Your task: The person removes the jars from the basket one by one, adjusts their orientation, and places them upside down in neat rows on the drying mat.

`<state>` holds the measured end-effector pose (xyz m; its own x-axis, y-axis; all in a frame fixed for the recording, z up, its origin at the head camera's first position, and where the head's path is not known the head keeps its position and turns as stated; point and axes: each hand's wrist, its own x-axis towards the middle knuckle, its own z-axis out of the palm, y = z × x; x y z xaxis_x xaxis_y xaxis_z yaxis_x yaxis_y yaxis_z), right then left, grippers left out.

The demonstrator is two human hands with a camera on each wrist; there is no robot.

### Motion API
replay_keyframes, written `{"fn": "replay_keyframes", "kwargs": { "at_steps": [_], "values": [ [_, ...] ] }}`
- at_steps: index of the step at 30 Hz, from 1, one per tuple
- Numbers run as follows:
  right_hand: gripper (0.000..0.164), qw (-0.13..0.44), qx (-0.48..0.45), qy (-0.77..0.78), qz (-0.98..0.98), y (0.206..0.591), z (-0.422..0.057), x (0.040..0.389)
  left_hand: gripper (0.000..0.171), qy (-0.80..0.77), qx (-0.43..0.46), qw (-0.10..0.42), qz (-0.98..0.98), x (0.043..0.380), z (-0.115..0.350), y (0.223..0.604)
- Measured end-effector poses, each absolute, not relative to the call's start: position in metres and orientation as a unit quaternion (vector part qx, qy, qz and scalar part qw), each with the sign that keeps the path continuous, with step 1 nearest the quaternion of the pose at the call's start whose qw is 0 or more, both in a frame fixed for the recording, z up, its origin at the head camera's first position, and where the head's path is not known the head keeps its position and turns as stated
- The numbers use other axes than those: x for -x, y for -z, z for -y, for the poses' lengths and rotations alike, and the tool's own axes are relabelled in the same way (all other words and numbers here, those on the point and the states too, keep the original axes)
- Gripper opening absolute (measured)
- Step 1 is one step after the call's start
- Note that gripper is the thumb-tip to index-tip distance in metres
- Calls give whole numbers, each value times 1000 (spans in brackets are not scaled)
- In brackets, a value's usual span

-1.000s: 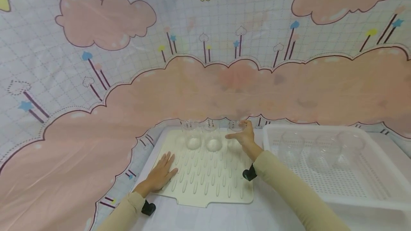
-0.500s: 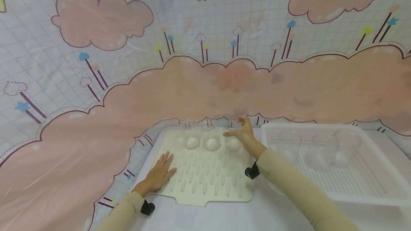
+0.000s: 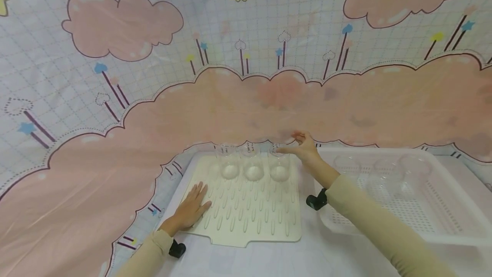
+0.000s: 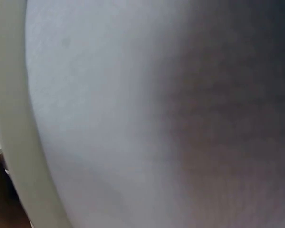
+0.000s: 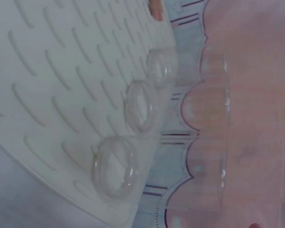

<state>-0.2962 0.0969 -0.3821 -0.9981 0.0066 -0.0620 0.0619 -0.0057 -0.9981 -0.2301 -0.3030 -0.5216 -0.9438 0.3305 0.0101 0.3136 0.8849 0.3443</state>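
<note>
Three clear drinking glasses stand in a row along the far edge of a cream ridged drying mat: the left glass (image 3: 229,170), the middle glass (image 3: 253,171) and the right glass (image 3: 279,171). My right hand (image 3: 307,151) is just right of the right glass, fingers spread and holding nothing. Its thumb overlaps that glass's rim in the head view; whether they touch I cannot tell. My left hand (image 3: 191,208) rests flat on the left side of the mat (image 3: 246,219). In the right wrist view the nearest glass (image 5: 115,168) stands apart from any finger.
At the right, a white perforated plastic basket (image 3: 457,208) contains three more clear glasses (image 3: 384,181). A printed cloth (image 3: 246,110) with clouds hangs behind the mat. White cloth (image 3: 276,260) covers the table in front.
The right hand has set the right glass down on the mat, let go of it and moved away to the right. The left hand stays in place.
</note>
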Motion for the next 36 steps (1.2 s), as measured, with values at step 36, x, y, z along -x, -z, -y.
{"fn": "replay_keyframes", "kwargs": {
  "at_steps": [36],
  "values": [
    [47,11,144,745,-651,326,-256,255,69,-166,-160,27,-973,229,300,519]
  ]
}}
